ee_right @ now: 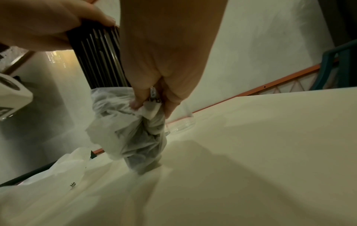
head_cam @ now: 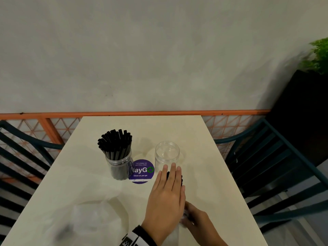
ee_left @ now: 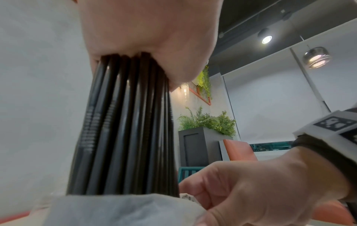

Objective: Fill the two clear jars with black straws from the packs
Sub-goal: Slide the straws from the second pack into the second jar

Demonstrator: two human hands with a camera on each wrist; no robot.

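Note:
A clear jar [head_cam: 118, 161] at the left of the table is packed with black straws. An empty clear jar [head_cam: 167, 153] stands to its right. Just in front of the empty jar, my left hand [head_cam: 166, 190] holds a bundle of black straws [ee_left: 125, 130], fingers stretched along the top and thumb wrapped round it. The bundle's lower end sits in a crumpled plastic pack [ee_right: 125, 130]. My right hand [head_cam: 197, 222] pinches that pack's plastic near the table's front edge. In the head view the left hand hides most of the bundle.
An empty plastic wrapper [head_cam: 92, 215] lies at the front left of the cream table [head_cam: 204, 139]. A purple round sticker [head_cam: 142, 172] sits between the jars. Dark slatted chairs [head_cam: 276, 166] flank the table, with an orange rail and a wall behind.

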